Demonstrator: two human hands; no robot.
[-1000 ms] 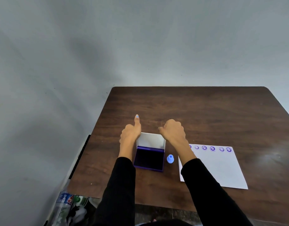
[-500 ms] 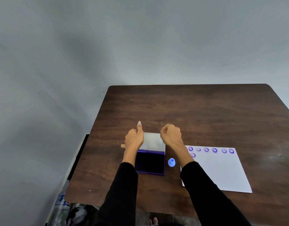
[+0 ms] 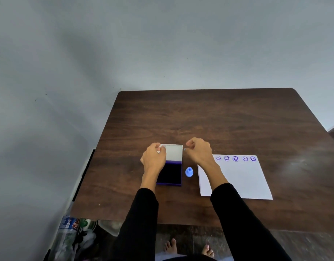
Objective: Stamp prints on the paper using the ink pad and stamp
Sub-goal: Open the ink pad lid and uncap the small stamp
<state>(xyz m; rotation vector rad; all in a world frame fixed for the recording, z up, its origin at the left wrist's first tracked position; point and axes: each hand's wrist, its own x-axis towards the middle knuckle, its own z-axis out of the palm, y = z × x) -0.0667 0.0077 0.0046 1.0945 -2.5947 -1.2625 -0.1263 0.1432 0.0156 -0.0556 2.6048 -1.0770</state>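
Head view: the ink pad (image 3: 169,172) lies on the dark wooden worktop (image 3: 209,119), its case open. A second ago the white lid (image 3: 173,152) stood up nearly on edge behind the dark pad; half a second ago it was tipping back, and now it lies flat on the far side, hinged to the pad. The inked face is fully bared and looks deep purple, almost black.

The left hand (image 3: 154,160) rests at the lid's left edge, with the fingertips (image 3: 161,147) pinched on the lid's far left corner. A second ago its forefinger pointed straight up; it has since curled down onto that corner. The right hand (image 3: 199,151) has lifted off to the right of the lid. It is loosely curled and holds nothing; its fingertips sit just beside the lid's right edge, and I cannot tell whether they touch it.

The small blue stamp (image 3: 189,172) stands upright on the worktop between the ink pad and the paper (image 3: 238,178), touched by neither hand. It has not moved. The paper lies to the right, with a row of purple smiley prints (image 3: 235,158) along its far edge; the right forearm covers the row's left end.

In my judgement the opening step is done. With the pad exposed, the right hand is free to take the stamp, ink it and press below the first row, where the sheet is blank. The left hand could steady the case.
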